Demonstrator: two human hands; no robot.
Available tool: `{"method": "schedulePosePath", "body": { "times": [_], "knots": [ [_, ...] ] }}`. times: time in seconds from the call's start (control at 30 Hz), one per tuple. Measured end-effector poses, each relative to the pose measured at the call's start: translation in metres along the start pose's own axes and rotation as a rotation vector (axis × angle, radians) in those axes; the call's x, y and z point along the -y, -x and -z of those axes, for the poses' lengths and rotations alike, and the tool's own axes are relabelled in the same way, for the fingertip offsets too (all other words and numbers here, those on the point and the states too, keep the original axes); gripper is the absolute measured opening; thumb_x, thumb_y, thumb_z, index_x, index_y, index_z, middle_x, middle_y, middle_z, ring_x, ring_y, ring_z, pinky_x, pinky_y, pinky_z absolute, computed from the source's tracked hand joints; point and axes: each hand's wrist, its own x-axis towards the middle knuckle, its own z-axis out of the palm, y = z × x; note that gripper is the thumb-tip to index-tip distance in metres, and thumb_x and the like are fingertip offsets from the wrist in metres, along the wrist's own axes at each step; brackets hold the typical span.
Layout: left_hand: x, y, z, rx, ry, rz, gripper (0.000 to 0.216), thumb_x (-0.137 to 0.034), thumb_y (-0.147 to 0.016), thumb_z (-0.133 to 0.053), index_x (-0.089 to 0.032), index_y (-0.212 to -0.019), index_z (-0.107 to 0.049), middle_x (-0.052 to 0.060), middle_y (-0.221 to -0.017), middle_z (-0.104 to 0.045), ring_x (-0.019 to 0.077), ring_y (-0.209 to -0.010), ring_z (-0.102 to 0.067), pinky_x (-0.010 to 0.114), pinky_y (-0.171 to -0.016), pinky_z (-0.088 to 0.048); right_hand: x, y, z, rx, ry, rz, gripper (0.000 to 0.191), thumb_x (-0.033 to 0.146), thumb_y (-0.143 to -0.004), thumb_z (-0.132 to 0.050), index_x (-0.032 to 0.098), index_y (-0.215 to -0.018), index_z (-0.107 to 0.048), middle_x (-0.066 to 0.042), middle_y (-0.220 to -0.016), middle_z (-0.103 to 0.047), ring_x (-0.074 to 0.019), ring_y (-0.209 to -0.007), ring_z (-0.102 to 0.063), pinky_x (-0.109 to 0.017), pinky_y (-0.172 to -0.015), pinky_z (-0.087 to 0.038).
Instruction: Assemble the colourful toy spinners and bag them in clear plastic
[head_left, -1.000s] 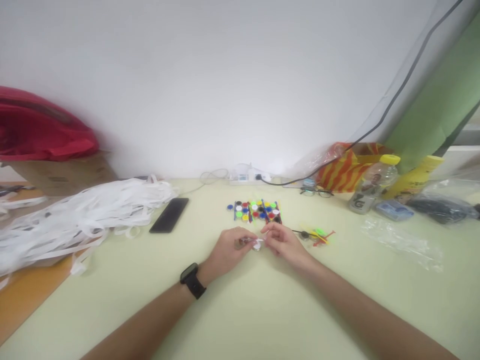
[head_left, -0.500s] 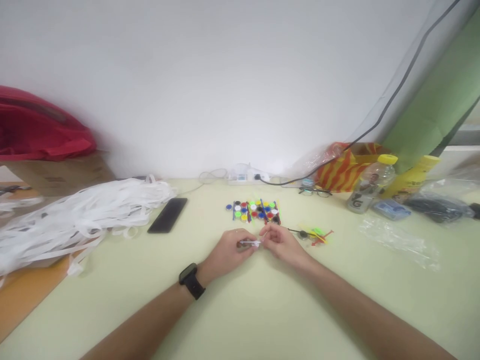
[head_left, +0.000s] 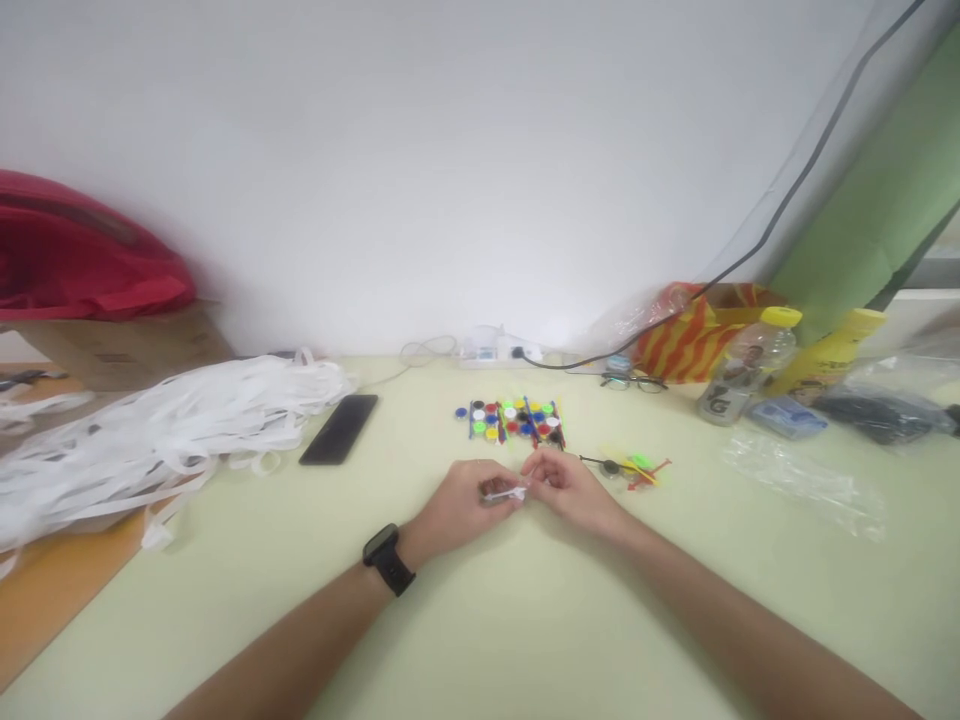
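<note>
Near the middle of the table, my left hand (head_left: 463,508) is closed on a small white plastic stick piece (head_left: 504,494), which lies across its fingers. My right hand (head_left: 568,490) meets it from the right, thumb and fingers pinched at the piece's right end. The fingers hide most of that end, so its exact shape does not show. Just beyond my hands lie rows of small coloured discs (head_left: 511,413) with thin coloured sticks among them. Beside my right hand is a loose heap of yellow, green and red stick pieces (head_left: 643,471) with a black round one.
A black phone (head_left: 339,430) and a pile of white strips (head_left: 172,425) lie to the left. At the right stand a clear bottle (head_left: 746,370) and a yellow bottle (head_left: 832,355), with plastic wrap (head_left: 806,485) in front. Glasses (head_left: 634,382) and a power strip (head_left: 499,352) sit by the wall.
The white piece has tilted and sits slightly lower between my fingers. Both hands stay together; the whole view has shifted a little.
</note>
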Motion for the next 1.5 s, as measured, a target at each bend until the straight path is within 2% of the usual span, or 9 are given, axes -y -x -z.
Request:
{"method": "schedulePosePath", "body": {
  "times": [0.3, 0.63, 0.8, 1.0, 1.13, 1.23, 1.3, 1.37, 1.5],
  "knots": [
    [-0.003, 0.001, 0.002, 0.003, 0.019, -0.024, 0.016, -0.035, -0.094, -0.068, -0.022, -0.093, -0.077, 0.005, -0.09, -0.076, 0.0185, -0.082, -0.068, 0.028, -0.073, -0.054, 0.003, 0.006, 0.002, 0.067, 0.212, 0.064, 0.007, 0.025, -0.092, -0.058, 0.021, -0.09, -0.063, 0.001, -0.077, -0.063, -0.0147, -0.067, -0.053, -0.026, -0.061, -0.037],
    [0.001, -0.005, 0.003, 0.043, -0.056, -0.009, 0.016, -0.034, -0.093, -0.069, -0.025, -0.08, -0.075, 0.002, -0.091, -0.074, 0.0203, -0.089, -0.066, 0.032, -0.08, -0.053, 0.008, 0.009, 0.0, 0.096, 0.306, 0.077, 0.01, 0.016, -0.09, -0.051, 0.021, -0.088, -0.06, 0.004, -0.073, -0.059, -0.0136, -0.065, -0.049, -0.025, -0.058, -0.031],
    [-0.001, -0.003, 0.002, 0.039, -0.036, -0.032, 0.015, -0.036, -0.093, -0.069, -0.024, -0.084, -0.071, 0.002, -0.094, -0.071, 0.0201, -0.092, -0.064, 0.033, -0.085, -0.051, 0.011, 0.011, 0.003, 0.105, 0.356, 0.052, 0.009, 0.019, -0.091, -0.052, 0.021, -0.088, -0.061, 0.003, -0.073, -0.059, -0.0138, -0.064, -0.05, -0.025, -0.058, -0.034],
    [0.014, -0.01, 0.011, -0.129, 0.169, 0.106, 0.028, -0.046, -0.099, -0.058, -0.02, -0.098, -0.069, 0.003, -0.092, -0.068, 0.0168, -0.08, -0.059, 0.027, -0.07, -0.046, 0.015, 0.01, 0.01, -0.059, 0.444, 0.011, 0.024, 0.04, -0.099, -0.05, 0.021, -0.096, -0.063, -0.003, -0.095, -0.07, -0.0143, -0.062, -0.054, -0.028, -0.059, -0.039],
    [0.022, -0.014, 0.014, -0.211, 0.234, 0.184, 0.033, -0.047, -0.1, -0.056, -0.018, -0.092, -0.069, 0.004, -0.092, -0.07, 0.019, -0.085, -0.061, 0.028, -0.077, -0.047, 0.022, 0.017, 0.005, -0.261, 0.588, -0.058, 0.031, 0.046, -0.096, -0.055, 0.021, -0.111, -0.067, -0.01, -0.109, -0.073, -0.024, -0.086, -0.065, -0.033, -0.071, -0.044],
    [0.022, -0.013, 0.014, -0.203, 0.239, 0.172, 0.033, -0.048, -0.1, -0.056, -0.018, -0.09, -0.069, 0.004, -0.093, -0.071, 0.0202, -0.089, -0.063, 0.029, -0.081, -0.049, 0.039, 0.028, -0.002, -0.176, 0.401, -0.171, 0.044, 0.051, -0.093, -0.06, 0.021, -0.125, -0.064, -0.005, -0.078, -0.068, -0.0209, -0.068, -0.06, -0.03, -0.061, -0.041],
    [0.021, -0.013, 0.013, -0.196, 0.237, 0.154, 0.034, -0.048, -0.1, -0.055, -0.018, -0.091, -0.069, 0.005, -0.094, -0.071, 0.0205, -0.09, -0.064, 0.03, -0.083, -0.049, 0.053, 0.033, -0.004, 0.048, 0.065, -0.253, 0.05, 0.057, -0.095, -0.057, 0.022, -0.13, -0.063, 0.006, -0.053, -0.046, -0.0142, -0.045, -0.038, -0.026, -0.048, -0.03],
    [0.021, -0.012, 0.013, -0.198, 0.228, 0.152, 0.034, -0.048, -0.101, -0.054, -0.018, -0.092, -0.07, 0.005, -0.095, -0.071, 0.0207, -0.091, -0.064, 0.03, -0.084, -0.049, 0.064, 0.034, -0.002, 0.142, -0.227, -0.24, 0.049, 0.058, -0.095, -0.057, 0.022, -0.128, -0.064, 0.011, -0.047, -0.026, -0.0112, -0.042, -0.018, -0.025, -0.044, -0.018],
    [0.025, -0.013, 0.012, -0.199, 0.221, 0.176, 0.034, -0.048, -0.1, -0.054, -0.019, -0.093, -0.069, 0.005, -0.095, -0.071, 0.0209, -0.091, -0.064, 0.031, -0.083, -0.05, 0.061, 0.021, 0.009, -0.09, -0.345, -0.193, 0.039, 0.054, -0.092, -0.064, 0.02, -0.11, -0.067, 0.012, -0.049, -0.021, -0.0102, -0.046, -0.012, -0.025, -0.045, -0.011]
  ]
}}
